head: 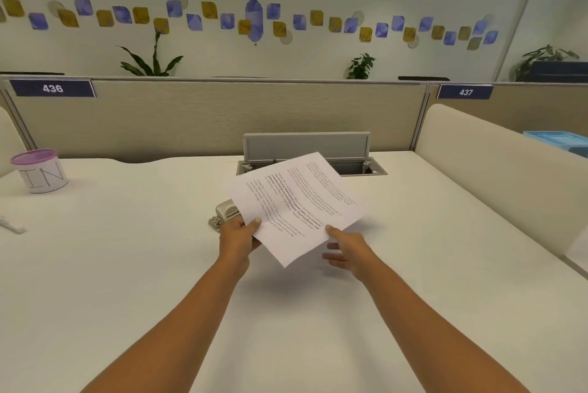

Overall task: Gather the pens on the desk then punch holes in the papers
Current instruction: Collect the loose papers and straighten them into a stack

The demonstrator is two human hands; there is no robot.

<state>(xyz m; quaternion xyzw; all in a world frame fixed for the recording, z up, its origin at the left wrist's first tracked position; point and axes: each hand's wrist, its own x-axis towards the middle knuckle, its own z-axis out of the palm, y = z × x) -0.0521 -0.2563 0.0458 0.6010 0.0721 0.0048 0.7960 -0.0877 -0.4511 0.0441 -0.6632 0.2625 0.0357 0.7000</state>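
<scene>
Pinching the near-left edge of the printed sheet (299,201), thumb on top, the left hand (238,235) holds it tilted over the metal hole punch (222,214) on the desk (127,249). The right hand (348,249) is relaxed, its thumb tip touching the sheet's edge and its fingers straight. Both forearms are outstretched. Partition signs read 436 (52,88) and 437 (465,92), and a pink-rimmed cup (43,174) reads IN.

Open cable hatch (307,146), plants (152,62) behind partition (191,119), blue tray (560,141) at right
</scene>
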